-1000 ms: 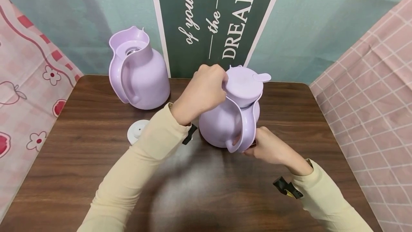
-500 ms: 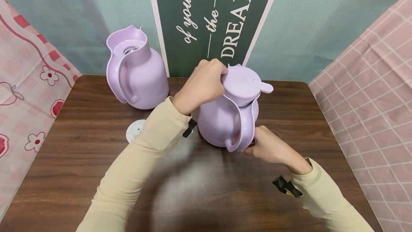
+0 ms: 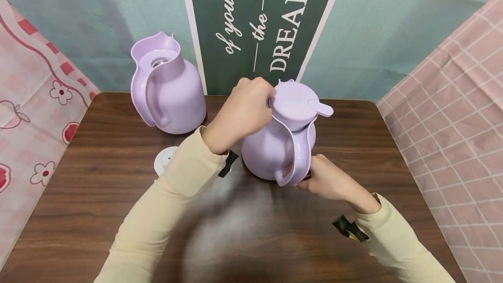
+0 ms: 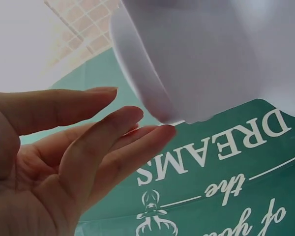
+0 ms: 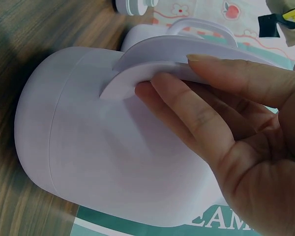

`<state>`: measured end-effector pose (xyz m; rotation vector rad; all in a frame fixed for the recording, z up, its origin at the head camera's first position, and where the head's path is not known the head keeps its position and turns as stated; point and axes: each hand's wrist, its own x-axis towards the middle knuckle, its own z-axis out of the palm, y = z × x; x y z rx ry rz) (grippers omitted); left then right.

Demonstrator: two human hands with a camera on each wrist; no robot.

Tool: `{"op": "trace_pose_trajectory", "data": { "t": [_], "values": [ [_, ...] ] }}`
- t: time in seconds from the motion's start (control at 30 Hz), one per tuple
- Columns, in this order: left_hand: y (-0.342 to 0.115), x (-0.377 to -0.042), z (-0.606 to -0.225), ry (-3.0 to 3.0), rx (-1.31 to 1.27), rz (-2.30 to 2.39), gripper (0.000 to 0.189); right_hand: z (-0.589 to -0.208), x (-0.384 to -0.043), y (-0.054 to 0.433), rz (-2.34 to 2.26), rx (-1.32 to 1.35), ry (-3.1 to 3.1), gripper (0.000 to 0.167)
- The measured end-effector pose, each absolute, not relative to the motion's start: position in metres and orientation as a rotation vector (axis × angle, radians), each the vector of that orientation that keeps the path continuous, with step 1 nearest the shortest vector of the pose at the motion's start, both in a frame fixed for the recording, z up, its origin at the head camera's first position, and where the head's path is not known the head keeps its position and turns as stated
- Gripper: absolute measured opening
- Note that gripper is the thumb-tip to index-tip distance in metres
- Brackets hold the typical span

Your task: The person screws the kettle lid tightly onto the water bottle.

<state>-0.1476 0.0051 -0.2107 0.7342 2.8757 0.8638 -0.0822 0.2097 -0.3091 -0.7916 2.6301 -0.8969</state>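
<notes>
A lilac thermal jug (image 3: 263, 154) stands right of centre on the table, with a round lilac lid (image 3: 294, 105) over its mouth. The lid's tab (image 3: 324, 108) points right. At the left edge of that lid is my left hand (image 3: 244, 112); the left wrist view shows its thumb and fingers loosely bent, fingertips right by the lid's rim (image 4: 137, 73), pinching nothing. My right hand (image 3: 329, 179) grips the jug's handle (image 5: 132, 81), thumb on one side and fingers on the other. Part of the handle is hidden behind the fingers in the right wrist view.
A second lilac jug (image 3: 182, 95), lidless, its inner opening showing, stands at the back left. In front of it lies a white round stopper (image 3: 162, 161), partly covered by the left sleeve (image 3: 177, 191). A dark green banner (image 3: 251, 34) hangs behind the wooden table (image 3: 353, 134).
The lid's tab has swung slightly forward since the first frame. My left hand has since dropped slightly and shifted a little left. My right hand keeps its grip on the handle.
</notes>
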Motion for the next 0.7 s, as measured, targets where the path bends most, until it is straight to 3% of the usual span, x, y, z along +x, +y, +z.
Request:
{"op": "trace_pose_trajectory", "data": {
  "t": [0.7],
  "values": [
    [0.010, -0.160, -0.219, 2.902, 0.770, 0.953, 0.027, -0.309, -0.081, 0.210, -0.911, -0.757, 2.628, 0.020]
  ]
}}
